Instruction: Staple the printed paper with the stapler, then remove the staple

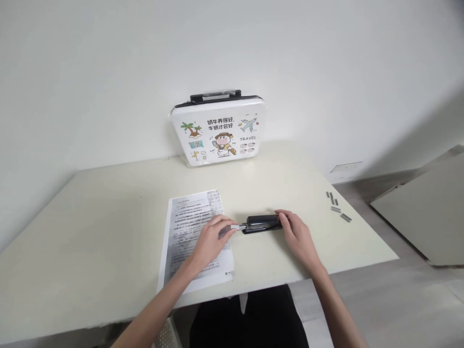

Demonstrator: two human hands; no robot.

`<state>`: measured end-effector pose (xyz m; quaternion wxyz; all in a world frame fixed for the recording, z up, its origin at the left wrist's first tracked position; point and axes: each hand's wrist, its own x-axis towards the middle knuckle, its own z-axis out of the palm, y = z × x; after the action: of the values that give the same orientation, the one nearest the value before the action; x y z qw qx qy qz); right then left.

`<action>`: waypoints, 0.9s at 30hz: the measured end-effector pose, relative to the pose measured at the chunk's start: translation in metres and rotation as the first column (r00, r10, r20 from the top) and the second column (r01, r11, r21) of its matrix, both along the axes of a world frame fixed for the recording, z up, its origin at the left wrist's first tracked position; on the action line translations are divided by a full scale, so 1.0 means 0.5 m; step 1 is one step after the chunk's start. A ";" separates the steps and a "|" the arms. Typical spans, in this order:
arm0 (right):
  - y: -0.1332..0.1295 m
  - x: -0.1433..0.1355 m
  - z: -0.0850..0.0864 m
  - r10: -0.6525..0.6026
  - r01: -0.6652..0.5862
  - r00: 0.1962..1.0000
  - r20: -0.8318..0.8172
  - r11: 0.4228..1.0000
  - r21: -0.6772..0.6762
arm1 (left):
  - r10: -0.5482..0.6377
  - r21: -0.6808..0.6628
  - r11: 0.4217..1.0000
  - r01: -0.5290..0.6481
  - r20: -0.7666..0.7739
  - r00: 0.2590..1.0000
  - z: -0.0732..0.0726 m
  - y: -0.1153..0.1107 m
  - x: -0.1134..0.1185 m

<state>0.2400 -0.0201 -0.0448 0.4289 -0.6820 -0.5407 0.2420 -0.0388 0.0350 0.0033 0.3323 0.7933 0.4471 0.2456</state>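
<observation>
A black stapler point(261, 222) lies on the table, its long body running left to right. My right hand point(295, 234) is closed around its right end, thumb on the near side. At its left end, my left hand point(213, 237) pinches a small light grey metal piece point(235, 226) that meets the stapler; whether this is a staple strip or part of the stapler I cannot tell. Beneath my left hand and wrist lies a printed sheet of paper point(183, 241), partly covered by them. Several loose staple strips point(335, 209) are scattered to the right of my right hand.
A white case point(221, 130) with cartoon prints and a black handle leans against the wall at the back of the pale table point(108, 232). The table's right edge is just past the staple strips. A pale panel point(427, 212) stands beyond, over the floor.
</observation>
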 end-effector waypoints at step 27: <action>0.002 -0.004 0.006 0.065 -0.067 0.996 0.061 0.997 0.036 | -0.285 0.001 0.958 0.285 -0.064 0.956 -0.002 -0.015 -0.042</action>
<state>0.2382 -0.0190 -0.0415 0.4174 -0.6624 -0.5799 0.2252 -0.0599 0.0275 0.0022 0.3456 0.8586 0.3371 0.1723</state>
